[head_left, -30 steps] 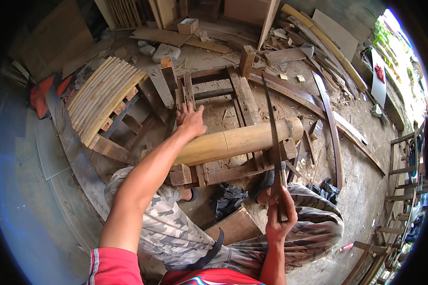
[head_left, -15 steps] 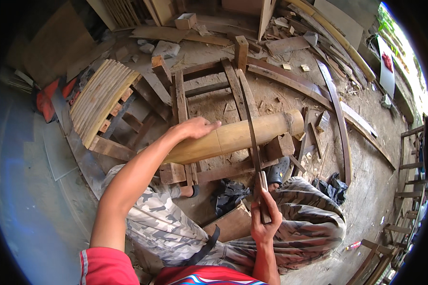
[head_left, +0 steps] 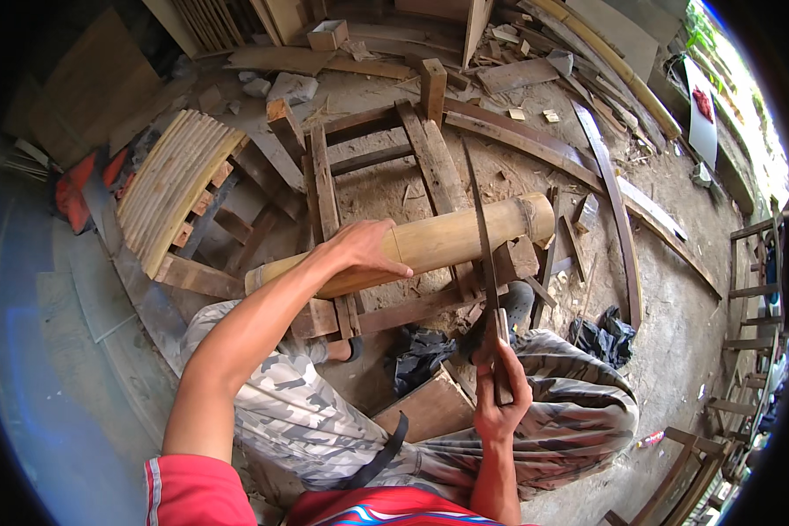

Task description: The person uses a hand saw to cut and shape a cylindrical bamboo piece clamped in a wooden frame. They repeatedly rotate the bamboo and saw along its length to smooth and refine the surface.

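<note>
A thick, pale yellow bamboo pole (head_left: 438, 235) lies across a dark wooden frame (head_left: 430, 167), its ringed node near the right end. My left hand (head_left: 366, 249) is closed over the pole left of the middle, thumb on the near side, beside a thin line around the bamboo. My right hand (head_left: 502, 386) grips the wooden handle of a handsaw (head_left: 484, 228). The long narrow blade points away from me and crosses the pole left of the node. Whether its teeth bite into the bamboo I cannot tell.
A small slatted bamboo piece (head_left: 180, 188) stands at the left. Long boards (head_left: 535, 149) and wood scraps lie at the far right. Black plastic bags (head_left: 603, 337) sit near my legs, and a wooden block (head_left: 425, 408) lies between them. Grey stone chunks (head_left: 292, 88) lie beyond the frame.
The saw has shifted right along the pole, closer to the node. My left hand has changed its hold, its thumb now on the near side. The whole view has slid slightly.
</note>
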`<act>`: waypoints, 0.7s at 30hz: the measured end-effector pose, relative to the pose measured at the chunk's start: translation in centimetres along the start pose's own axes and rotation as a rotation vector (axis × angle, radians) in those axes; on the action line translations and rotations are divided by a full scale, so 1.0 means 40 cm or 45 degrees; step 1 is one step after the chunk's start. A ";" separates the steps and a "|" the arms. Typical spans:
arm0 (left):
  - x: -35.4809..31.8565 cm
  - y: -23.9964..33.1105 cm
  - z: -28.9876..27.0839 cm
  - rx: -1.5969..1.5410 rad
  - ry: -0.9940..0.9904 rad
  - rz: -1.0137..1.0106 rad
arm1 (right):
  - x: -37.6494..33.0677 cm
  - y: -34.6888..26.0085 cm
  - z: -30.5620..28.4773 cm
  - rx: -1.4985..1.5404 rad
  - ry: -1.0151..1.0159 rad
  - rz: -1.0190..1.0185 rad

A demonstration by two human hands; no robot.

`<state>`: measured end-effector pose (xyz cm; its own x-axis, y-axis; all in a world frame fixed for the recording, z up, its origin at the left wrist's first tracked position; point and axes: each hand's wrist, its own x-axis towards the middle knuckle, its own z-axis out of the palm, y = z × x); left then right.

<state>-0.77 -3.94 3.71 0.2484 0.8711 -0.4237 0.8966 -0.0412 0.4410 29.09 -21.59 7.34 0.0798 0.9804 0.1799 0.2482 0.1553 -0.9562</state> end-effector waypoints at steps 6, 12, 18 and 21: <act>0.039 -0.042 0.016 -0.120 -0.197 -0.008 | -0.023 -0.021 -0.012 -0.012 -0.098 0.087; 0.221 -0.013 0.052 -0.476 -0.038 -0.217 | -0.001 -0.034 0.010 -0.035 -0.055 -0.056; 0.281 0.068 0.017 -0.788 -0.322 -0.307 | -0.005 -0.002 -0.002 -0.016 0.039 -0.091; 0.241 0.046 0.050 -0.560 -0.123 -0.071 | 0.001 -0.006 0.009 0.017 -0.006 -0.028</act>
<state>4.00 3.40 -1.13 0.2557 0.8156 -0.5191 0.6737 0.2347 0.7007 28.70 -21.55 7.48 0.0702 0.9773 0.1999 0.2367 0.1784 -0.9551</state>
